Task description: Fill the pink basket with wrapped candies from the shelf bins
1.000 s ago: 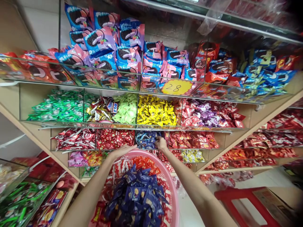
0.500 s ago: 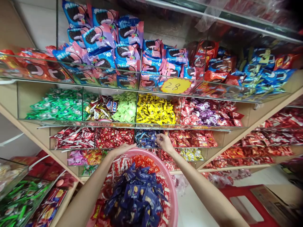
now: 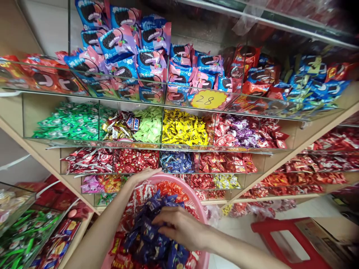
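A round pink plastic basket (image 3: 200, 203) is in front of me below the shelves, filled with wrapped candies. Dark blue wrapped candies (image 3: 146, 233) are heaped in its middle, with red and white ones around them. My left hand (image 3: 144, 175) holds the basket's far left rim, fingers lying along the edge. Over the blue heap is my right hand (image 3: 179, 226), fingers curled down into it; whatever they hold is hidden. Straight ahead, a shelf compartment contains blue wrapped candies (image 3: 178, 162) of similar look.
Glass-fronted shelves rise ahead, with yellow candies (image 3: 185, 129), green candies (image 3: 75, 121) and cookie packs (image 3: 120, 41). A yellow price tag (image 3: 209, 99) reads 28. At lower left is another candy bin (image 3: 25, 239). A red stool (image 3: 269, 231) stands on the floor at right.
My right hand has come down from the blue candy compartment on the shelf to the blue heap in the basket. My left hand stays at the rim.
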A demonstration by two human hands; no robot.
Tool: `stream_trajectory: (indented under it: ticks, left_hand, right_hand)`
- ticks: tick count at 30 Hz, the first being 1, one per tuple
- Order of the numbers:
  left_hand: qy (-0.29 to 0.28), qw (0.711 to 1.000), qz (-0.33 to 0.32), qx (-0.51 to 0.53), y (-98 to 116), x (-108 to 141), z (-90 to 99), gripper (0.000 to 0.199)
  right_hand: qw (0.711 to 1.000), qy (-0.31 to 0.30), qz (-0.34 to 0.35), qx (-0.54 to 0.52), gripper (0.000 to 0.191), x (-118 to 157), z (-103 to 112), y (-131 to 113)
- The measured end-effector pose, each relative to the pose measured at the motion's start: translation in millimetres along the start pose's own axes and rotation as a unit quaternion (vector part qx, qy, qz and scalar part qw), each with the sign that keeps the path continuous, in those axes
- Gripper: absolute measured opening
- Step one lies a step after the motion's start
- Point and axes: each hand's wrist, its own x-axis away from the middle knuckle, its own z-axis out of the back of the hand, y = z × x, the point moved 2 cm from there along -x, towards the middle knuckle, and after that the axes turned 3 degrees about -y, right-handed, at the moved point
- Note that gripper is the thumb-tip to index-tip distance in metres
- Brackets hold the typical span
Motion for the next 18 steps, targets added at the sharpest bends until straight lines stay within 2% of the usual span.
stream_trajectory:
  ticks: [3, 7, 18]
  left_hand:
    - [0.015, 0.999, 0.008, -0.028, 0.7, 0.0, 1.5, 0.066]
    - [0.003, 1.0, -0.004, -0.017, 1.7, 1.6, 1.1, 0.067]
    - [0.01, 0.998, -0.013, -0.053, -10.0, -7.1, 5.3, 0.063]
  right_hand:
    - [0.998, -0.03, 0.014, 0.059, 0.026, 1.1, -11.6, -1.7]
    - [0.992, -0.042, 0.007, 0.117, 0.026, 0.7, -16.6, 1.5]
    - [0.982, -0.057, 0.001, 0.181, 0.024, -1.7, -25.7, 4.6]
